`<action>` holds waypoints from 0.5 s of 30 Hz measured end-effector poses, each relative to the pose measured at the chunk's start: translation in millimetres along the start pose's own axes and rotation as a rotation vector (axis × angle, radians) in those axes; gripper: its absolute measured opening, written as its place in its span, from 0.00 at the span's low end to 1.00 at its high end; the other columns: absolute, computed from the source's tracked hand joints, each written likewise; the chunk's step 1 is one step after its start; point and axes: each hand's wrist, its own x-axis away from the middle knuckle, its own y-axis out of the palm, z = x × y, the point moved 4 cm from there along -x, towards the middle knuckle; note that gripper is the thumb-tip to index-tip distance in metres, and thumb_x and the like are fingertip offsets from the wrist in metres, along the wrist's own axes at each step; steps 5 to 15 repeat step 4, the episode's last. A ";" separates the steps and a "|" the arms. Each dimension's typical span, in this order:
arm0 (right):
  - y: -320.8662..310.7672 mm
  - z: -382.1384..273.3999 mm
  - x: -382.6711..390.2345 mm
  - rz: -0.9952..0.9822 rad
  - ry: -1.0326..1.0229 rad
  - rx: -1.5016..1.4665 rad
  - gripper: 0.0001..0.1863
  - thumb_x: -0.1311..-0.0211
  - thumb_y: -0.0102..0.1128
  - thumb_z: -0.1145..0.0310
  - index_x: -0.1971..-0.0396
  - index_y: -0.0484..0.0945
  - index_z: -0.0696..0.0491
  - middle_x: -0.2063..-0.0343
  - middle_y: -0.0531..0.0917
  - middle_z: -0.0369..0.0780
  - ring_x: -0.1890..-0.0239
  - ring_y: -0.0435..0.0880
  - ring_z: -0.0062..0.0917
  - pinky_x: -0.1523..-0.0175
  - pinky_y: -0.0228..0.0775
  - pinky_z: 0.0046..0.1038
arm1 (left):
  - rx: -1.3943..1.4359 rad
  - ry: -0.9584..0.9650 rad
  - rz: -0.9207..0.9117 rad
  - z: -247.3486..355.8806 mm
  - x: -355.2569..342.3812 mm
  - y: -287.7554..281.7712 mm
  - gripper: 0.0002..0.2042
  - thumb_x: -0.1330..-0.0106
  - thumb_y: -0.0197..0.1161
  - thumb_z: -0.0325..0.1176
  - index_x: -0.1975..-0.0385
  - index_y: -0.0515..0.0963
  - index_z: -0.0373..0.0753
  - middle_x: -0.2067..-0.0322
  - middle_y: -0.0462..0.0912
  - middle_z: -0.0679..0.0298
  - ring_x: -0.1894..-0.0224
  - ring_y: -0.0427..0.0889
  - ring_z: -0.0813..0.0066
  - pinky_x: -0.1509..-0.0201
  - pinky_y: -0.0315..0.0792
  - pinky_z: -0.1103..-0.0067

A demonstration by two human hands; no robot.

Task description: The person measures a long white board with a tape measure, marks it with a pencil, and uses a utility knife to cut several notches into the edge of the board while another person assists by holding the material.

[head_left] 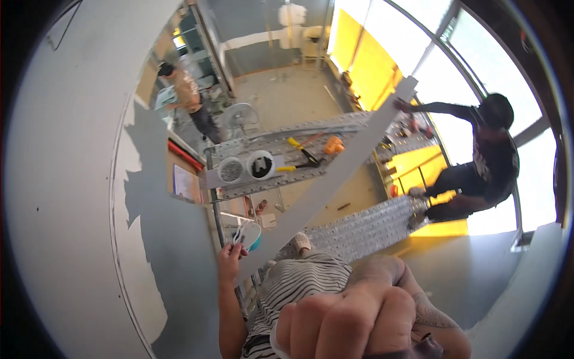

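Note:
My right hand (353, 320) is raised large in the foreground, its fingers curled closed. A pale edge shows beside it, but what the fist holds, if anything, is hidden. At the lower left, my left hand (231, 257) is closed, with its fingertips pinched by a small dark piece too small to name. Just beyond those fingers is a white and turquoise tub (253, 238). A long, pale flat board (335, 173) slants up from beside my left hand to the far right. Near its far end, a co-worker's hand (402, 106) touches it.
The co-worker (493, 155) stands on a perforated metal platform (365, 230). Another platform (242, 191) bears two white buckets, one with screws (231, 170) and one with dark contents (261, 164), plus yellow-handled tools (305, 155). A fan (240, 116) and another person (188, 99) are beyond. A wall (66, 179) rises left.

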 end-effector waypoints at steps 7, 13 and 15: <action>24.6 7.7 22.0 0.176 0.093 0.111 0.20 0.42 0.65 0.54 0.83 0.78 0.55 0.76 0.76 0.40 0.76 0.70 0.25 0.67 0.65 0.28 | -0.008 -0.054 -0.087 3.0 -4.1 -7.2 0.10 0.28 0.55 0.34 0.66 0.78 0.34 0.76 0.82 0.65 0.73 0.75 0.83 0.66 0.67 0.83; 24.6 7.7 22.0 0.176 0.093 0.111 0.20 0.42 0.65 0.54 0.83 0.78 0.55 0.76 0.76 0.40 0.76 0.70 0.25 0.67 0.65 0.28 | -0.008 -0.054 -0.087 3.0 -4.1 -7.2 0.10 0.28 0.55 0.34 0.66 0.78 0.34 0.76 0.82 0.65 0.73 0.75 0.83 0.66 0.67 0.83; 24.6 7.7 22.0 0.176 0.093 0.111 0.20 0.42 0.65 0.54 0.83 0.78 0.55 0.76 0.76 0.40 0.76 0.70 0.25 0.67 0.65 0.28 | -0.008 -0.054 -0.087 3.0 -4.1 -7.2 0.10 0.28 0.55 0.34 0.66 0.78 0.34 0.76 0.82 0.65 0.73 0.75 0.83 0.66 0.67 0.83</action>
